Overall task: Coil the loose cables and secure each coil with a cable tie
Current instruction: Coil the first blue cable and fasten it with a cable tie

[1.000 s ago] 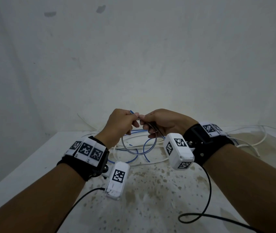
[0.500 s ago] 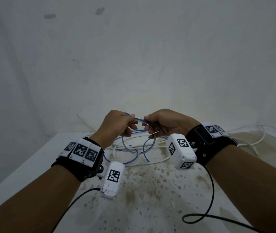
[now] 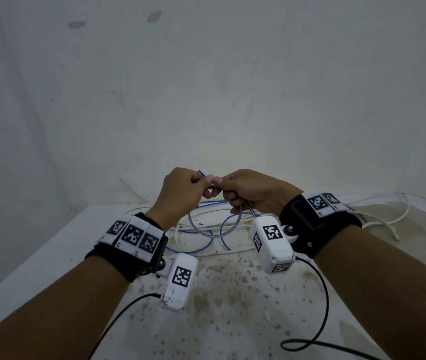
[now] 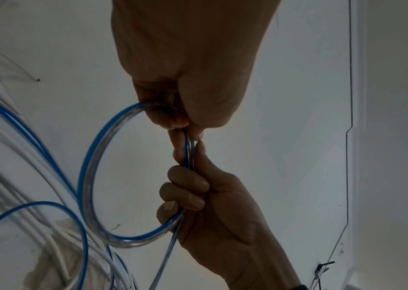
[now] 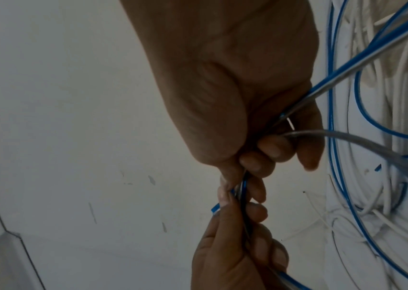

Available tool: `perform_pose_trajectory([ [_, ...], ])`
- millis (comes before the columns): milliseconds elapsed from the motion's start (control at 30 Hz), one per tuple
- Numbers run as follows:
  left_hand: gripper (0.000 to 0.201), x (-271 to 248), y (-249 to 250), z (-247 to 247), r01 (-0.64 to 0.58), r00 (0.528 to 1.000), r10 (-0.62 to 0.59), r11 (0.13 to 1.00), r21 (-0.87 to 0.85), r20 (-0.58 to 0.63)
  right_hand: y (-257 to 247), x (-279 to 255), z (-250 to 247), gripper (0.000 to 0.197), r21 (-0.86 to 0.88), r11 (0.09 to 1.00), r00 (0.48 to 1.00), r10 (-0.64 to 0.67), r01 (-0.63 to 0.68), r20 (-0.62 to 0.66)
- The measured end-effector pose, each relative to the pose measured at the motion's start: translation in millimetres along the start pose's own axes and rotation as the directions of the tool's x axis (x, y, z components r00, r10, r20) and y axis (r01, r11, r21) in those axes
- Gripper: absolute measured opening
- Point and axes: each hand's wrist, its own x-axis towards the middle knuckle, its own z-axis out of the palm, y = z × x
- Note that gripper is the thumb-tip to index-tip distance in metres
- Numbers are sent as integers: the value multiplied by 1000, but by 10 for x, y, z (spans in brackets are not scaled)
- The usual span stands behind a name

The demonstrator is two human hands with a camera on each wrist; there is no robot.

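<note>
A clear cable with a blue stripe hangs as one small loop between my hands, above the table. My left hand pinches the top of the loop, and the cable's cut blue end pokes up past its thumb. Right beside it, my right hand grips the same strands, fingertips nearly touching the left's. The left wrist view shows the loop round and whole, with two strands pressed together between both hands' fingers. In the right wrist view the cable's tail runs out of my right fist toward the pile.
Loose white cables and more blue cable lie tangled on the stained table behind my hands. A white wall stands close behind. Black camera leads trail over the near part of the table. The table's left edge drops away.
Half a second ago my hands were slightly apart with a strand stretched between them. They have closed together again at the top of the loop.
</note>
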Motion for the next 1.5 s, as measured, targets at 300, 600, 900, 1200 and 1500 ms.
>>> perform_pose_trajectory([
  [300, 30, -10, -28, 43, 55, 998, -51, 987, -152, 36, -9, -5, -15, 31, 68, 996, 997, 52, -55, 55],
  [600, 33, 17, -74, 112, 223, 971, -232, 967, -123, -57, -38, 19, -128, 35, 276, 961, 991, 36, 2, -132],
  [900, 64, -261, 437, 679, 650, 720, -287, 598, -469, 632, -335, -54, -175, 35, 510, 800, 852, -4, 317, -524],
  [1200, 28, 206, 770, 764, 484, 757, -524, 47, -874, 391, -97, -277, -490, 37, 574, 729, 799, 62, 373, -598],
  [1500, 21, 79, 683, 779, 391, 846, -493, 317, -864, 201, -37, -213, -526, 38, 700, 573, 795, 132, 426, -592],
])
